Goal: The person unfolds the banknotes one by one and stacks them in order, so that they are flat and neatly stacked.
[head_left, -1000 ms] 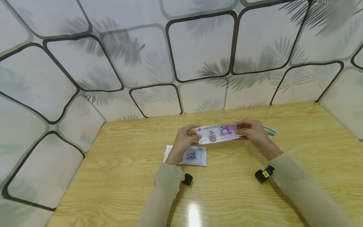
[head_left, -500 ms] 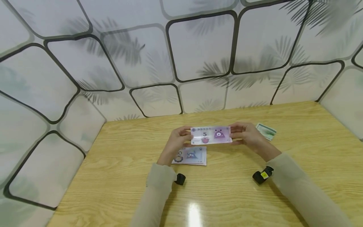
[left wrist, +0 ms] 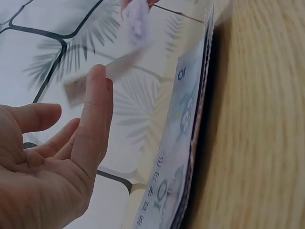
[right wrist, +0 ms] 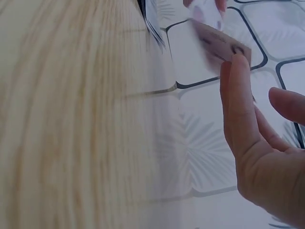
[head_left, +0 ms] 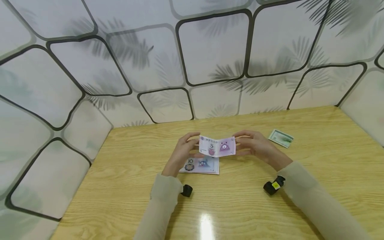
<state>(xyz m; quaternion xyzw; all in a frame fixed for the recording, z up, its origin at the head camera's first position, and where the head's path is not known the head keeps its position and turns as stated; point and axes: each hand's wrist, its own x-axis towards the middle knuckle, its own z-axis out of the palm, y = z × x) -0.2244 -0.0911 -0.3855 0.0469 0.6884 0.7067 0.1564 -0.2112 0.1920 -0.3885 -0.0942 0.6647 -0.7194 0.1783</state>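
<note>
A purple play banknote marked 5 with a cartoon monster is held up between the two hands in the head view, bent by a crease near its middle. My left hand has its fingertips at the note's left end. Straight fingers of my right hand meet the other end. In both wrist views the thumbs stand apart from the note, which blurs past the fingertips. Below the left hand lies a stack of play banknotes with a 10 note on top, partly covered by that hand.
A green play banknote lies on the wooden table beyond the right hand. A wall covering with leaf prints and dark outlines rises behind the table. Small black wrist cameras hang below both cuffs.
The flat 5 note has become bent at its middle, and the hands have come closer together. Both hands shifted left, uncovering the green note, and the thumbs have lifted off the note.
</note>
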